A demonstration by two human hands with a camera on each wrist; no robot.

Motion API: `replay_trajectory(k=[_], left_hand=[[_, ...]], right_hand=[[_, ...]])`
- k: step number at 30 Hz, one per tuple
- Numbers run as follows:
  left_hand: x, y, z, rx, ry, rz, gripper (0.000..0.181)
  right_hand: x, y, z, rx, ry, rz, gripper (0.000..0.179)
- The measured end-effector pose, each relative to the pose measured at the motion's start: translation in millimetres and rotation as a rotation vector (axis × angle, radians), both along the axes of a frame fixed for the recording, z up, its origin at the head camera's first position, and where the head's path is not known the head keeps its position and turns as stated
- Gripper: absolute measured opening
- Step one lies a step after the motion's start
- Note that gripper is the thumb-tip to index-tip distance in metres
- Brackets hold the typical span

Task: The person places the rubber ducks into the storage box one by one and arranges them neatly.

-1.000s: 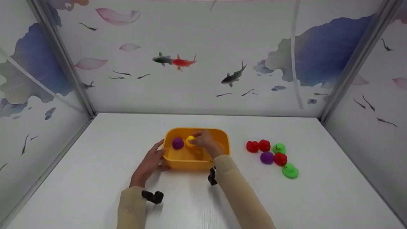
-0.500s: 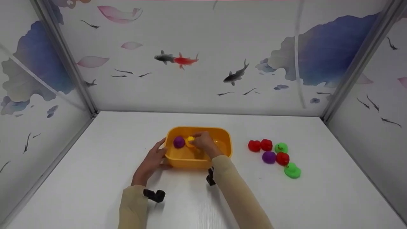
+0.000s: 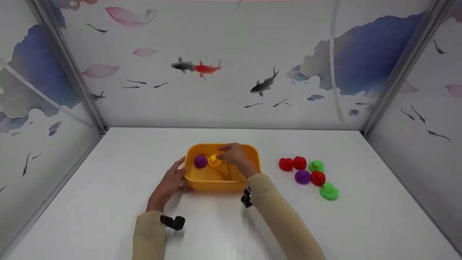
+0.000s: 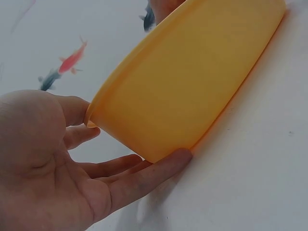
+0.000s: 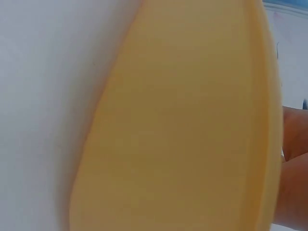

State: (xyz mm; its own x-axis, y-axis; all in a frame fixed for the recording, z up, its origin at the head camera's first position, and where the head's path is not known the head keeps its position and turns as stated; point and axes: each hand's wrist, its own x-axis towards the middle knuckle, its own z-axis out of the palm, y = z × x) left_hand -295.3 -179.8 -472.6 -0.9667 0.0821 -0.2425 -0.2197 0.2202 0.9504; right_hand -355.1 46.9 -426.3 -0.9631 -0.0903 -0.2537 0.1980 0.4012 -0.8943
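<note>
In the head view a yellow plastic bin [image 3: 216, 186] stands on the table. My left hand [image 3: 170, 184] holds its left end, fingers at the side and thumb by the front corner. The left wrist view shows that hand [image 4: 62, 159] against the end of the bin [image 4: 168, 82]. Inside the bin sit a yellow rubber duck [image 3: 214, 161] and, to its left, a round purple toy [image 3: 200, 161]. My right hand [image 3: 236, 157] hovers over the bin just right of the duck, fingers loosely bent, nothing held. The right wrist view is mostly filled by the bin's wall [image 5: 168, 120].
Right of the bin lies a loose group: a green duck [image 3: 316, 166], another green duck [image 3: 329, 191], red toys [image 3: 300, 163] and a purple toy [image 3: 302, 177]. Printed panels [image 3: 231, 101] enclose the white table [image 3: 216, 231] at the back and sides.
My right hand has let go of the yellow duck and risen slightly up and to the right. The duck now sits free beside the purple toy. My left hand stays at the bin.
</note>
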Motion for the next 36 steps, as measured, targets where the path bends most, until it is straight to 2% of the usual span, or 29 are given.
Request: replay_trajectory(k=[6,11,21,29,32,36], left_hand=[[0.3,1.0,0.2,-0.007,0.014,-0.009,0.056],[-0.7,1.1,-0.7,-0.019,0.016,-0.009,0.057],[-0.2,-0.6,-2.7,-0.027,0.016,-0.003,0.058],[0.0,-1.4,-2.9,-0.003,0.018,-0.017,0.057],[0.0,-1.6,-2.8,0.024,0.016,-0.015,0.056],[0.8,-2.0,-2.5,0.033,0.007,-0.007,0.055]], right_hand=[[7.6,17,8.3,0.057,0.053,0.079,0.032],[14.6,32,16.2,0.05,0.084,0.118,0.042],[28.8,82,24.8,0.006,0.174,0.058,0.043],[40.0,120,25.0,0.01,0.244,0.104,0.042],[42.1,132,23.5,0.007,0.246,0.109,0.043],[40.6,143,19.3,0.009,0.189,0.083,0.044]])
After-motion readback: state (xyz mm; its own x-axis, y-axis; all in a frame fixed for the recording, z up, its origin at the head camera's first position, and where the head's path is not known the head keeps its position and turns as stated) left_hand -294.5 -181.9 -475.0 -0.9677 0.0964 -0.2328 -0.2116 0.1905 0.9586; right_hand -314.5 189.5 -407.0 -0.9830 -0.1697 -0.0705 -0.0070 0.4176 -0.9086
